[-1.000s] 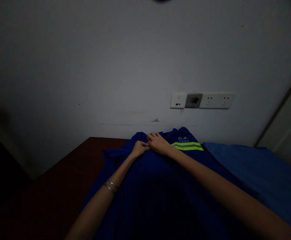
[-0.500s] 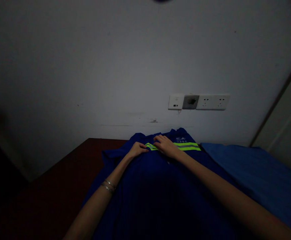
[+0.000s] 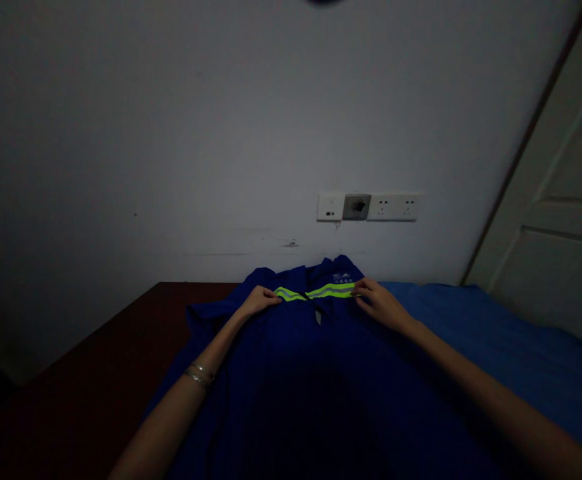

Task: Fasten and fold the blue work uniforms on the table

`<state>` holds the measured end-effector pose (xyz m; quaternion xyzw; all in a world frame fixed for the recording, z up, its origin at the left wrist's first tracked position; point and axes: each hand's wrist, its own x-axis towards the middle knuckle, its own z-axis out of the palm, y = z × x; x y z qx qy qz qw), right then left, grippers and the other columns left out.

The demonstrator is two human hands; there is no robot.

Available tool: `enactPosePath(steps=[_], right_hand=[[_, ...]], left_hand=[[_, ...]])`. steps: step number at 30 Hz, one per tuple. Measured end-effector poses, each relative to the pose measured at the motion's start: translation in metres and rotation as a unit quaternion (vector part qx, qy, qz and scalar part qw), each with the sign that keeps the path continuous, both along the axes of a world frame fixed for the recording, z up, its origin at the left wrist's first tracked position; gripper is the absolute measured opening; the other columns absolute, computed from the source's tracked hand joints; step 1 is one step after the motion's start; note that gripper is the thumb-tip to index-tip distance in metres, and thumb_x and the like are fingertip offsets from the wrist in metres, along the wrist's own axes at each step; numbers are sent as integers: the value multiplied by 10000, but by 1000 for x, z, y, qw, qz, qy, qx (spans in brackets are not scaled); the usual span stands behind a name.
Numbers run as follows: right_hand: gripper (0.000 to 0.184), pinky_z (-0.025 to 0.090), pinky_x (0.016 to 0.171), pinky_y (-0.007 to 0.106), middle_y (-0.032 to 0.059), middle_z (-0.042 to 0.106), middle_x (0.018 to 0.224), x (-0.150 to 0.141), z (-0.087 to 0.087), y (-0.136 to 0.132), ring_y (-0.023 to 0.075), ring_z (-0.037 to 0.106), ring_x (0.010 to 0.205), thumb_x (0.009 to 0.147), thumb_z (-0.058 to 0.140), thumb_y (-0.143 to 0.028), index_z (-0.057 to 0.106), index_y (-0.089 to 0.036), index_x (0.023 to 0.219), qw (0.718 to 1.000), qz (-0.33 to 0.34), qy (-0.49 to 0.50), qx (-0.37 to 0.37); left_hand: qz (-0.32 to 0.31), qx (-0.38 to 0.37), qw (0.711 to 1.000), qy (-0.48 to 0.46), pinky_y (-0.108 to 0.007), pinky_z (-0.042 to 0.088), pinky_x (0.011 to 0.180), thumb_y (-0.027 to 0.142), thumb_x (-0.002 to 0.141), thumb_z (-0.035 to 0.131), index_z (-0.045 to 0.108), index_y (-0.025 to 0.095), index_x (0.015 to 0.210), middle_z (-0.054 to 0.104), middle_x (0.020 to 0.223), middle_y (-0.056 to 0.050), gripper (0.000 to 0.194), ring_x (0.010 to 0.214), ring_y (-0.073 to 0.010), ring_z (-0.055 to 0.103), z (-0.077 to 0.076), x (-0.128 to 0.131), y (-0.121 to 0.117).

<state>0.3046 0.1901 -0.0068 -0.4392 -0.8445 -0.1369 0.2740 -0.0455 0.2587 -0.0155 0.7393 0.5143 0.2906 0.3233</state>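
Observation:
A dark blue work shirt (image 3: pixel 315 373) with a yellow-green reflective stripe (image 3: pixel 315 293) across its chest lies spread on a dark brown table (image 3: pixel 101 373). My left hand (image 3: pixel 259 301) rests on the shirt at the stripe's left end, fingers curled down onto the cloth. At the stripe's right end, my right hand (image 3: pixel 381 303) lies on the fabric with its fingers bent and pressing. Two thin bracelets (image 3: pixel 198 375) circle my left wrist. The room is dim, so finger detail is poor.
A lighter blue cloth (image 3: pixel 521 353) covers the surface to the right of the shirt. A row of white wall sockets (image 3: pixel 368 207) sits on the grey wall behind. A pale door (image 3: pixel 555 220) stands at the right. The table's left edge drops into shadow.
My right hand has slid right along the stripe, away from my left hand, baring the whole stripe. The view has also swung right, bringing the door into sight.

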Motion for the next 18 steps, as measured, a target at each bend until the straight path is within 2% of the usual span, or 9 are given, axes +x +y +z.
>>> enactPosePath(steps=[5, 11, 14, 18], right_hand=[[203, 463, 838, 370, 90, 571, 971, 22, -18, -27, 202, 548, 920, 831, 455, -190, 646, -187, 902, 999, 4, 35, -39], [211, 468, 838, 372, 94, 571, 982, 25, -32, -39, 201, 553, 919, 839, 455, -211, 651, -185, 913, 997, 5, 54, -50], [214, 468, 838, 373, 91, 565, 986, 20, -36, -41, 198, 552, 920, 839, 453, -209, 650, -187, 921, 997, 8, 53, -56], [212, 464, 838, 376, 93, 560, 998, 11, -38, -44, 200, 548, 924, 833, 457, -197, 652, -188, 918, 997, 15, 38, -60]], left_hand=[[6, 25, 999, -21, -254, 438, 674, 294, 607, 656, 710, 121, 778, 684, 731, -28, 249, 734, -188, 608, -6, 5, -1], [12, 58, 998, -28, -273, 435, 816, 76, 576, 626, 676, 131, 798, 682, 847, -28, 235, 874, -179, 598, -17, 5, 0], [-12, 67, 998, -2, -257, 441, 770, 111, 581, 642, 666, 123, 846, 663, 831, -25, 266, 835, -169, 591, -23, 4, 1], [-20, 85, 996, 27, -239, 433, 701, 312, 627, 670, 663, 115, 871, 642, 811, -36, 314, 793, -171, 579, -27, 6, -1]])
